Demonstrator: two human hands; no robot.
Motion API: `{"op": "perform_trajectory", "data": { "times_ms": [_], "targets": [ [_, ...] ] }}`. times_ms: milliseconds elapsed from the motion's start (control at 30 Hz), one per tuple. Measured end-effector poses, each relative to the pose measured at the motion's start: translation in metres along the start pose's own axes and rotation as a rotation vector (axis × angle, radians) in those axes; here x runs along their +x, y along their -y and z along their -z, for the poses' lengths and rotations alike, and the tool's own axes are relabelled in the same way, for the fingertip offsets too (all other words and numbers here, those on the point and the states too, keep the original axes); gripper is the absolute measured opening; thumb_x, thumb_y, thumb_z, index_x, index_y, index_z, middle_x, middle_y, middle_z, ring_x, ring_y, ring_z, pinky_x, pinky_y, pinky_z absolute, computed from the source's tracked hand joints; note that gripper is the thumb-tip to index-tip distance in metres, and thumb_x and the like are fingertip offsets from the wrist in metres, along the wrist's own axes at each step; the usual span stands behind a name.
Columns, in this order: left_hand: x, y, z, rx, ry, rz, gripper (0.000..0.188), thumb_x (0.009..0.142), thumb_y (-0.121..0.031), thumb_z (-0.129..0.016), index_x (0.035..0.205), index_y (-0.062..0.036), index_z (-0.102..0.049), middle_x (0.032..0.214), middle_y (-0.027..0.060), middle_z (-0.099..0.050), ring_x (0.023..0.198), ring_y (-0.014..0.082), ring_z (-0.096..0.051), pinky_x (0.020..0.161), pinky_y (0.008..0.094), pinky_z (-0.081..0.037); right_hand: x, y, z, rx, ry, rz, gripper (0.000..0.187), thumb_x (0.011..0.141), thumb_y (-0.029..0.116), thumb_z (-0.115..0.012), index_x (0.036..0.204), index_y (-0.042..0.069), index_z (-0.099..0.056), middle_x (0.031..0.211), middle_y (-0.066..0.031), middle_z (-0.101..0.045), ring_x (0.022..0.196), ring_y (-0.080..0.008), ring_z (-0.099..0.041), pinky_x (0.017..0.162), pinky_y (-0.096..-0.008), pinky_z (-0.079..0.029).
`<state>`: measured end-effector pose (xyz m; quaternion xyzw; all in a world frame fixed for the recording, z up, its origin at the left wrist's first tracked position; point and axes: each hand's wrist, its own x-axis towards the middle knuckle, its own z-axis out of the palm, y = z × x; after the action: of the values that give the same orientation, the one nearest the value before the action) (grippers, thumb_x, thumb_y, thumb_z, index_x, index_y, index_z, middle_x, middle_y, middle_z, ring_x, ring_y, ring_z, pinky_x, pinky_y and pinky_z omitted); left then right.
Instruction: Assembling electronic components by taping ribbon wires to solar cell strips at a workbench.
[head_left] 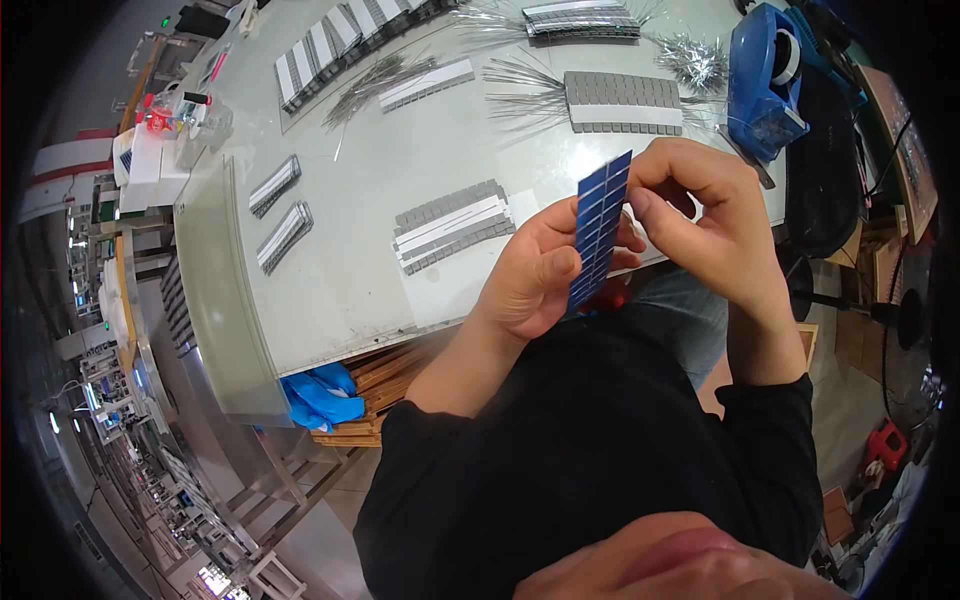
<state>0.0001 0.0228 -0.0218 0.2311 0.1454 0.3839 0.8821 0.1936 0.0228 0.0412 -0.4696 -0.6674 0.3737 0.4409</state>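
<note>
My left hand [530, 275] grips a narrow blue solar cell strip [597, 230] by its lower part, thumb in front and fingers behind. The strip stands tilted over the table's near edge, its blue face crossed by thin silvery lines. At its upper right edge my right hand [705, 215] is closed, with thumb and forefinger pinched against the strip. On the table left of my hands lies a stack of grey strips [455, 225] with white bands. Beyond my hands is another grey strip stack [625, 100], with thin metal ribbons [522, 92] fanning from its left end.
A blue tape dispenser [765, 85] stands at the table's right. Tangled silvery ribbon [693, 62] lies beside it. Two small strip bundles [284, 236] lie at left; a long row of stacks [350, 45] is at the back. Below the table's edge are wooden boards [385, 385] and a blue bag [322, 393].
</note>
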Motion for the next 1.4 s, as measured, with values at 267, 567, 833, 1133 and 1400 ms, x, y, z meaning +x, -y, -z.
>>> {"op": "perform_trajectory", "data": {
  "times_ms": [267, 567, 833, 1133, 1400],
  "targets": [
    [-0.006, 0.000, 0.016, -0.028, 0.035, 0.027, 0.085, 0.075, -0.050, -0.088, 0.134, 0.0014, -0.054, 0.118, 0.0134, -0.064, 0.116, 0.0283, -0.064, 0.103, 0.0453, -0.052, 0.001, -0.001, -0.005, 0.153, 0.015, -0.090, 0.007, 0.088, 0.003, -0.063, 0.089, -0.001, -0.068, 0.078, -0.0023, -0.065, 0.065, -0.0068, -0.058, 0.058, -0.0222, -0.044],
    [-0.054, -0.078, 0.052, 1.146, -0.335, -0.443, 0.058, 0.068, -0.016, -0.093, 0.117, -0.0022, -0.066, 0.116, 0.0099, -0.066, 0.111, 0.0252, -0.062, 0.096, 0.0369, -0.050, -0.003, -0.007, 0.019, 0.015, 0.194, 0.073, 0.009, 0.086, 0.003, -0.061, 0.090, 0.002, -0.068, 0.076, -0.0027, -0.060, 0.067, -0.0110, -0.051, 0.057, -0.0261, -0.034],
    [-0.069, -0.089, 0.073, 2.103, -0.424, -0.335, 0.046, 0.068, -0.023, -0.088, 0.106, -0.0073, -0.067, 0.111, 0.0085, -0.065, 0.108, 0.0325, -0.058, 0.095, 0.0440, -0.044, -0.037, -0.047, -0.038, 0.047, 0.831, -0.127, 0.008, 0.078, 0.006, -0.067, 0.080, 0.003, -0.060, 0.073, -0.0089, -0.060, 0.064, -0.0271, -0.058, 0.061, -0.0360, -0.046],
    [-0.049, -0.091, 0.094, 2.129, -0.366, -0.324, 0.049, 0.066, -0.028, -0.088, 0.106, -0.0095, -0.066, 0.106, 0.0064, -0.064, 0.108, 0.0315, -0.057, 0.094, 0.0449, -0.042, -0.135, -0.172, -0.056, -0.561, 0.485, -0.374, 0.020, 0.086, 0.016, -0.067, 0.102, 0.004, -0.070, 0.100, -0.0218, -0.070, 0.091, -0.0434, -0.066, 0.080, -0.0501, -0.053],
    [-0.047, -0.099, 0.080, 1.996, -0.376, -0.386, 0.050, 0.070, -0.027, -0.088, 0.112, -0.0076, -0.068, 0.112, 0.0110, -0.067, 0.111, 0.0335, -0.059, 0.098, 0.0448, -0.044, -0.128, -0.188, -0.061, -0.679, 0.497, -0.600, 0.032, 0.091, 0.025, -0.063, 0.118, 0.009, -0.070, 0.118, -0.0224, -0.068, 0.105, -0.0429, -0.066, 0.087, -0.0523, -0.054]
  ]
}}
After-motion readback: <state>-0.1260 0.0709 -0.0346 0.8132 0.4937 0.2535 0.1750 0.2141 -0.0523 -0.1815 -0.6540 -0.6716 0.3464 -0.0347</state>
